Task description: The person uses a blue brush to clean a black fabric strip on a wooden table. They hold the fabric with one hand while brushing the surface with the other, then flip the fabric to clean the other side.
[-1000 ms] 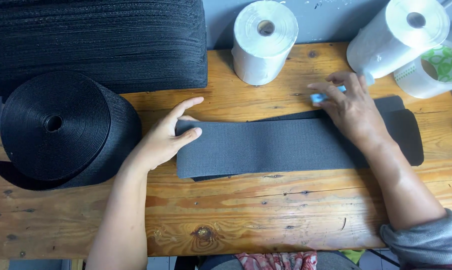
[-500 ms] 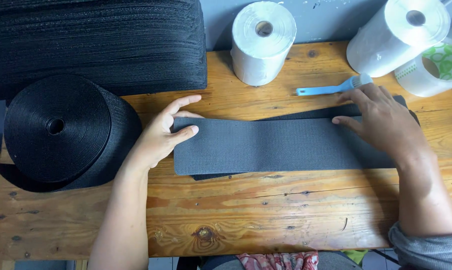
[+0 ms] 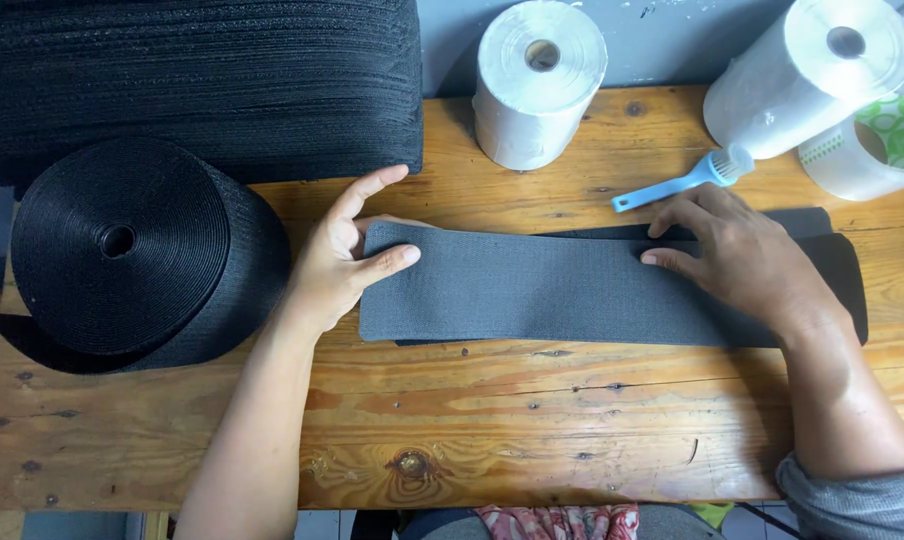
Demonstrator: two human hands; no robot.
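On your far left, a big black roll [image 3: 122, 245] of strap sits on the wooden tabletop [image 3: 492, 430]. Behind it lies a tall flat stack of black strap [image 3: 192, 85].

Next comes your left hand [image 3: 347, 255]. Its fingers [image 3: 377, 185] are spread out. The first finger points up over the wood, and the thumb lies flat on the left end of the dark grey strip [image 3: 532, 285]. That hand pinches nothing.

The strip lies flat across the middle of the tabletop, long from left to right. More dark strips peek out from under it.

Behind the strip stands a white roll [image 3: 537, 85]. To its right, a little blue brush [image 3: 677, 182] lies on the wood, just above your right hand.

Your right hand [image 3: 747, 260] rests palm down on the right part of the strip. Its fingers are a little apart and press flat.

On the far right are another white roll [image 3: 807, 75] and a clear tape roll [image 3: 872, 145].
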